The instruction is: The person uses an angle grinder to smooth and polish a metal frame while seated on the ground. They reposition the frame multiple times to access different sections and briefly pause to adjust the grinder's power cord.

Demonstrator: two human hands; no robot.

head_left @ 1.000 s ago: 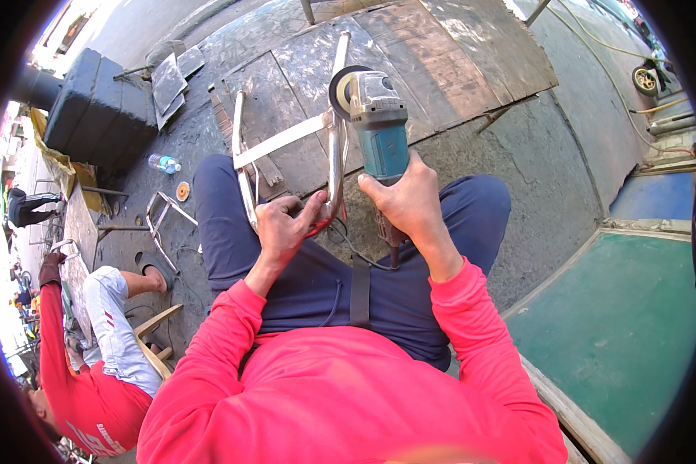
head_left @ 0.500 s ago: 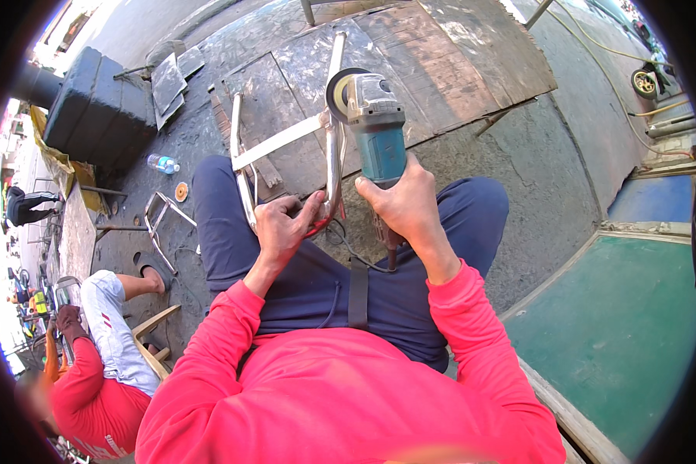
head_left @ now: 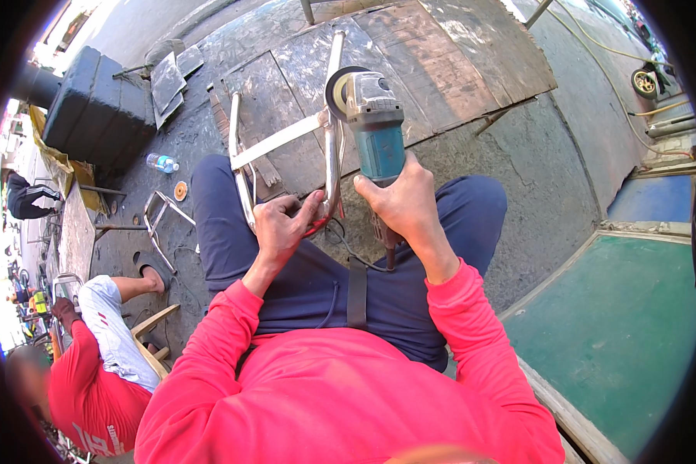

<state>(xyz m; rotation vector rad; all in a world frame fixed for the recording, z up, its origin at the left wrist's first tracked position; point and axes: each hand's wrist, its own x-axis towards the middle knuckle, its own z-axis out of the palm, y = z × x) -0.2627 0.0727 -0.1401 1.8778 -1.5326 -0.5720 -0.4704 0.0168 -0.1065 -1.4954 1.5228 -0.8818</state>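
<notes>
Left hand (head_left: 281, 226): bare; fingers curled and clamped on the near bend of the frame, thumb toward the right tube.

Right hand (head_left: 407, 203): bare; fingers wrapped around the body of the grinder, thumb along its near side; far fingertips hidden beneath.

Frame (head_left: 277, 142): bent metal tube, silvery, two long arms joined by a flat crossbar; near end between the person's knees, far ends over the bench; a red patch beside the left hand.

Grinder (head_left: 380, 151): teal body, grey head, held lengthwise at the right of the frame.

Disc (head_left: 335, 94): round, mounted on the grinder head, at the right tube by the crossbar joint; whether it touches cannot be told.

Cord (head_left: 356, 251): dark, looping under the grinder's rear end.

Bench (head_left: 448, 66): low, worn boards, stained, ahead of the person.

Trousers (head_left: 468, 224): dark blue, on spread legs.

Bottle (head_left: 162, 163): clear, lying on the floor (head_left: 189, 147) left of the bench.

Loose disc (head_left: 180, 191): orange-brown, flat on the floor near the bottle.

Second frame (head_left: 156, 220): thin metal, on the floor, left of the knee.

Box (head_left: 97, 112): large, dark, beyond the bottle.

Co-worker (head_left: 104, 387): red top, pale shorts, seated at far left.

Panel (head_left: 603, 340): green, at right.
</notes>
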